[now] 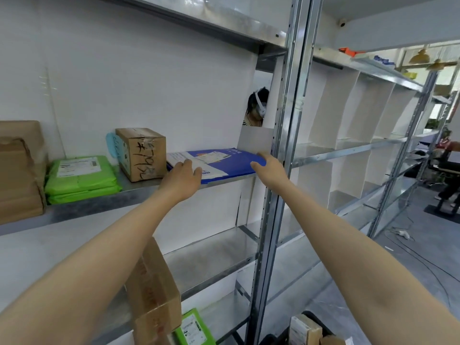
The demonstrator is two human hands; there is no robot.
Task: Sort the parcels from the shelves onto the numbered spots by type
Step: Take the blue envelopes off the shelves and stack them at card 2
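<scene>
Left hand (183,178) grips blue mailer (231,163) near edge, right hand (270,168) pinches corner beside post (286,115).

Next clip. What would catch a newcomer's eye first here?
Two bare arms reach to the middle shelf, left hand and right hand both on a flat blue parcel at its right end. Left of it stand a scribbled cardboard box and a stack of bright green parcels.

Glossy blue plastic mailer (224,160) lies on a dull, smooth metal shelf (99,202) beside a matt cardboard box (142,153).
</scene>
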